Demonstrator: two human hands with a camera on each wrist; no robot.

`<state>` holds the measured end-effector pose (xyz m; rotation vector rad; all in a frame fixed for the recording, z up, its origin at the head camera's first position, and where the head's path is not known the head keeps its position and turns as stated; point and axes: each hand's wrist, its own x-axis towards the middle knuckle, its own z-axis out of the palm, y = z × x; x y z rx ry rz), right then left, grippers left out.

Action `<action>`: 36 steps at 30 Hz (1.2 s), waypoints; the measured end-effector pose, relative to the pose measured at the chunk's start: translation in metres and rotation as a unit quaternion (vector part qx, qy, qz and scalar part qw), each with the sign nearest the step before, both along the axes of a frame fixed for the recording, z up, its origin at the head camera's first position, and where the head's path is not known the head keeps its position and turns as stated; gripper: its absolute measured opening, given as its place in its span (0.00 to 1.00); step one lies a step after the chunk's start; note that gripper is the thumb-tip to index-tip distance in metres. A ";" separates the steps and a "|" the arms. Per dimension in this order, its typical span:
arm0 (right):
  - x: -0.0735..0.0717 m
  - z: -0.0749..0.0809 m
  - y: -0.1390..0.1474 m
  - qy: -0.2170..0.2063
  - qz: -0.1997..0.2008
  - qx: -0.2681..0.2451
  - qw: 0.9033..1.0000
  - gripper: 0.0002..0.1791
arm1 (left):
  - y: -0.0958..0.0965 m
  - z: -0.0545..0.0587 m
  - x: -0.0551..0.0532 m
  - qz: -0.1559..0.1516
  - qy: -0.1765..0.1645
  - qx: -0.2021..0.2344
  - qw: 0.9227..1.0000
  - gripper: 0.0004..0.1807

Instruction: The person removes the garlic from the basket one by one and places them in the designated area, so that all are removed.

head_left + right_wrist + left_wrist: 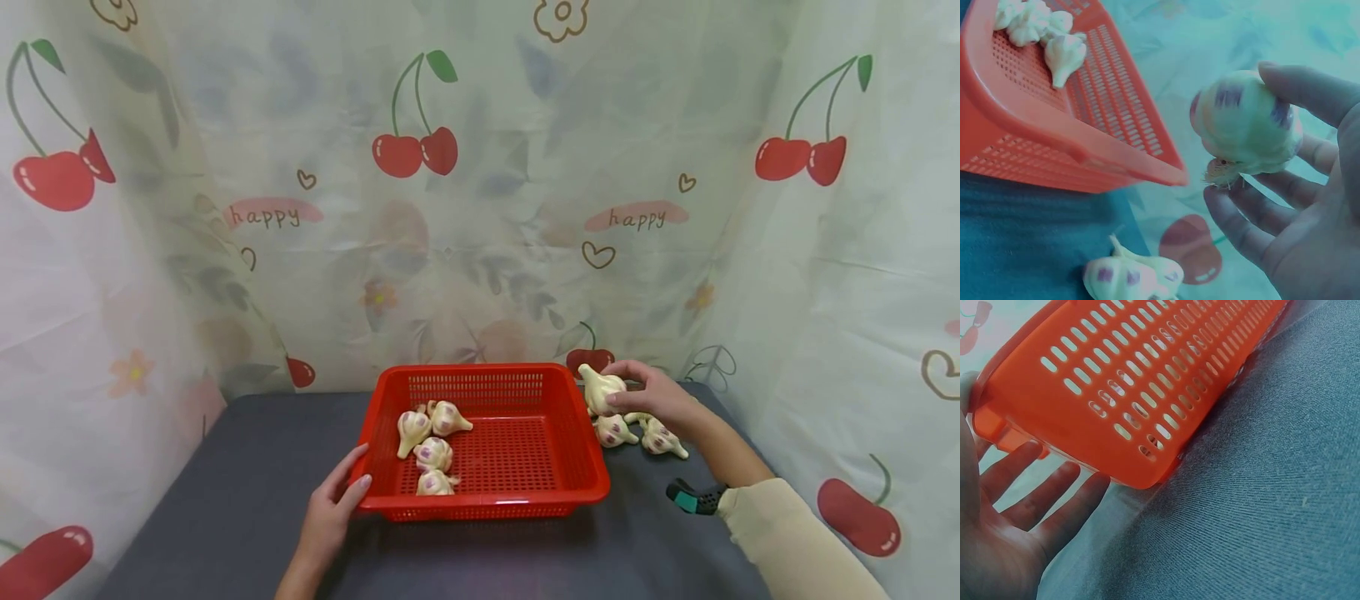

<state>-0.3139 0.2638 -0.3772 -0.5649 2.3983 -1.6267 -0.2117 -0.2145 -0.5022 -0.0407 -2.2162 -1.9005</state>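
My right hand (663,402) holds a garlic bulb (600,390) between thumb and fingers, raised just beyond the right wall of a red plastic basket (517,500). In the right wrist view the bulb (1244,119) shows purple patches and a tuft of roots pointing down. Several garlic bulbs (433,454) lie in the left part of the basket. My left hand (330,500) grips the basket's left rim near the front corner, thumb over the edge. In the left wrist view its fingers (1054,487) reach along the outside of the basket wall (1085,419).
More garlic bulbs (660,437) lie on the dark grey tabletop (285,467) to the right of the basket, below my right hand. A printed curtain (480,275) with cherries surrounds the table at the back and sides. A dark strap (693,498) is by my right wrist.
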 end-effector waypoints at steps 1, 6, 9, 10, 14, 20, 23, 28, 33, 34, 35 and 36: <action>0.001 0.001 0.003 0.004 -0.012 -0.001 1.000 0.26 | 0.000 0.000 0.000 -0.001 0.001 -0.001 1.000 0.27; 0.005 0.003 0.016 0.031 -0.066 0.001 0.997 0.27 | 0.000 0.000 0.000 -0.002 0.000 -0.002 1.000 0.26; 0.007 0.004 0.021 0.058 -0.091 0.007 0.994 0.28 | 0.000 0.001 0.001 -0.001 -0.004 -0.003 1.000 0.26; 0.008 0.004 0.022 0.066 -0.099 0.010 0.993 0.28 | 0.000 0.002 0.001 -0.001 -0.005 -0.004 1.000 0.26; 0.011 0.003 0.028 0.099 -0.128 0.019 0.987 0.28 | 0.000 0.002 0.001 0.001 -0.011 -0.004 1.000 0.26; 0.012 -0.006 0.039 0.146 -0.178 0.071 0.971 0.26 | 0.001 0.002 0.000 0.004 -0.015 -0.009 1.000 0.26; 0.012 -0.013 0.044 0.175 -0.200 0.112 0.957 0.26 | 0.001 0.002 0.000 0.004 -0.020 -0.010 1.000 0.26; 0.011 -0.026 0.055 0.196 -0.237 0.157 0.938 0.27 | 0.001 0.001 0.000 0.002 -0.017 -0.012 1.000 0.26; 0.012 -0.039 0.066 0.181 -0.267 0.177 0.930 0.33 | 0.000 0.001 0.001 -0.004 -0.006 -0.002 1.000 0.26; 0.012 -0.041 0.068 0.173 -0.273 0.180 0.929 0.35 | 0.000 0.001 0.001 -0.005 -0.005 0.000 1.000 0.26; 0.012 -0.043 0.070 0.163 -0.280 0.181 0.929 0.37 | 0.000 0.001 0.001 -0.005 -0.004 0.000 1.000 0.26; 0.012 -0.046 0.072 0.152 -0.288 0.185 0.927 0.39 | 0.000 0.001 0.001 -0.005 -0.003 0.001 1.000 0.26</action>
